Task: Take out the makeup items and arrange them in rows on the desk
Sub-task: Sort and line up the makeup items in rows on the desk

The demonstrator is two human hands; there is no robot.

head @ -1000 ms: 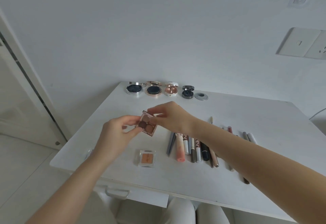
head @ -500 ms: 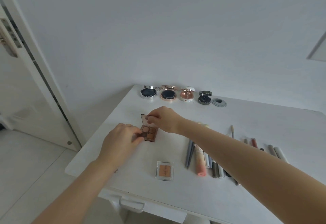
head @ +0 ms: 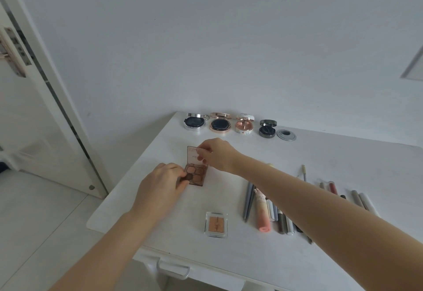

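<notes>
1. At the far left, beyond the table edge, stands a white door (head: pixel 34 107) with a metal latch plate, over a pale tiled floor.
2. On the white table (head: pixel 343 256), left of centre, the left hand (head: pixel 158 190) rests with its fingers (head: pixel 180 179) curled, pinching the near left corner of the four-pan eyeshadow palette (head: pixel 196 174), which lies flat on the table.
3. The palette's lid (head: pixel 191 154) stands open, and the right hand (head: pixel 217 153) grips its upper edge between curled fingers and thumb.
4. Along the back edge of the table sits a row of four open round compacts (head: pixel 219 125), with a small round silver lid (head: pixel 286 135) just beside the rightmost one.
5. Near the front edge, a single-pan orange eyeshadow (head: pixel 216 224) in a clear case lies flat, well apart from the palette.
6. To its right lies a row of pencils and tubes (head: pixel 263 213), side by side, partly hidden under the right forearm; more sticks (head: pixel 357 199) show beyond the arm.
7. Under the table's front edge a white drawer handle (head: pixel 174 267) shows.
</notes>
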